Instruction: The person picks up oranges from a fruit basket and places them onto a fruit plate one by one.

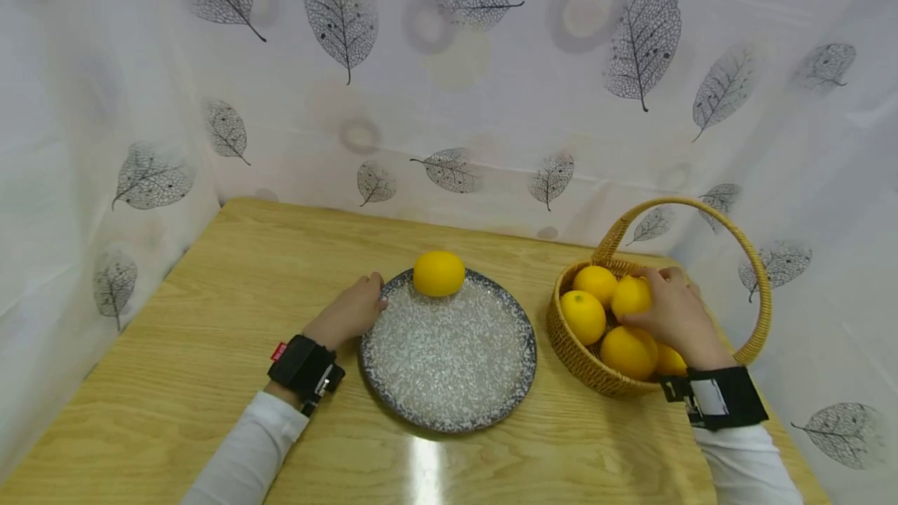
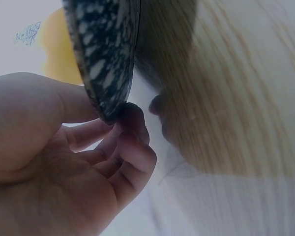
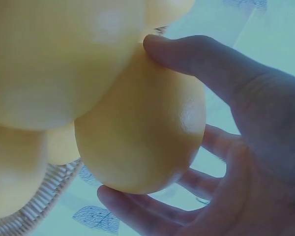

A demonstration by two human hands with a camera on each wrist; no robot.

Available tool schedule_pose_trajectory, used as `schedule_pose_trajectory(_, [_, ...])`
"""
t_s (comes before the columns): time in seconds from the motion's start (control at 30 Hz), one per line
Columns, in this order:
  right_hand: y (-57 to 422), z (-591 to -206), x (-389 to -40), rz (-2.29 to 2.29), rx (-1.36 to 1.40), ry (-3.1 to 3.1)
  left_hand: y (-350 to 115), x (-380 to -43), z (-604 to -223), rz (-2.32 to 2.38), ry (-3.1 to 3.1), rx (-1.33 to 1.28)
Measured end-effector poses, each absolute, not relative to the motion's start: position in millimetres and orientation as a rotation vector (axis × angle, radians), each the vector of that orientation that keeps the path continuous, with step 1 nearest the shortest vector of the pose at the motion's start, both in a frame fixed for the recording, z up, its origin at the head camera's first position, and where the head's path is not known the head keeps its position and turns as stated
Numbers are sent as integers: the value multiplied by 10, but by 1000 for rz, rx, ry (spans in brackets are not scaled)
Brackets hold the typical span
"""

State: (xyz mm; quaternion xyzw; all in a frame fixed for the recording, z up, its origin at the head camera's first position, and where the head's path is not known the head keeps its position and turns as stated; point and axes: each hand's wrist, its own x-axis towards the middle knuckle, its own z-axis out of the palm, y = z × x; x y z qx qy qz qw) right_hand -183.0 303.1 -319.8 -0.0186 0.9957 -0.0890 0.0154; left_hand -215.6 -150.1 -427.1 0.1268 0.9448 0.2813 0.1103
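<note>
My left hand (image 1: 348,310) pinches the left rim of a round speckled grey plate (image 1: 449,365) with a dark edge. In the left wrist view, the thumb lies against one face of the plate (image 2: 105,54) and curled fingertips touch its edge. One yellow lemon (image 1: 439,273) sits at the plate's far rim. Over on the right, my right hand (image 1: 677,314) reaches into a wicker basket (image 1: 585,365) and grips a lemon (image 1: 631,296). The right wrist view shows thumb and fingers around that lemon (image 3: 142,123). Several other lemons (image 1: 583,318) lie close beside it.
The basket's tall arched handle (image 1: 761,287) rises behind and right of my right hand. Under everything is a light wood table (image 1: 281,256). A white curtain (image 1: 449,100) with leaf prints hangs along the table's back and sides.
</note>
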Motion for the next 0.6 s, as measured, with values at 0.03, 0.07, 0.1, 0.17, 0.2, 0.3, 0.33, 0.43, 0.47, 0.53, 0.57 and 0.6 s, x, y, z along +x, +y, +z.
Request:
schedule_pose_trajectory(0.03, [3012, -3185, -1825, -282, -54, 3102, -1502, -2160, -4270, 826, 2775, 370])
schedule_pose_trajectory(0.07, [2988, -3171, -1818, -287, -54, 3108, -1503, -2164, -4271, 825, 2774, 363])
schedule_pose_trajectory(0.1, [2963, -3156, -1813, -293, -56, 3115, -1503, -2169, -4271, 824, 2774, 357])
schedule_pose_trajectory(0.17, [2906, -3130, -1796, -311, -68, 3133, -1505, -2181, -4272, 818, 2776, 355])
schedule_pose_trajectory(0.2, [2874, -3120, -1788, -319, -75, 3147, -1506, -2187, -4271, 815, 2777, 358])
schedule_pose_trajectory(0.3, [2761, -3097, -1768, -376, -86, 3182, -1514, -2191, -4268, 817, 2777, 352])
schedule_pose_trajectory(0.33, [2719, -3092, -1764, -393, -89, 3191, -1516, -2190, -4267, 822, 2774, 350])
schedule_pose_trajectory(0.43, [2579, -3079, -1751, -443, -83, 3203, -1518, -2175, -4268, 827, 2766, 335])
schedule_pose_trajectory(0.47, [2531, -3077, -1748, -456, -81, 3209, -1516, -2169, -4268, 830, 2762, 332])
schedule_pose_trajectory(0.53, [2437, -3073, -1751, -472, -77, 3220, -1511, -2158, -4274, 828, 2759, 331])
schedule_pose_trajectory(0.57, [2389, -3071, -1753, -487, -76, 3223, -1509, -2154, -4277, 825, 2759, 330])
schedule_pose_trajectory(0.6, [2343, -3071, -1756, -499, -75, 3228, -1505, -2152, -4281, 825, 2759, 328])
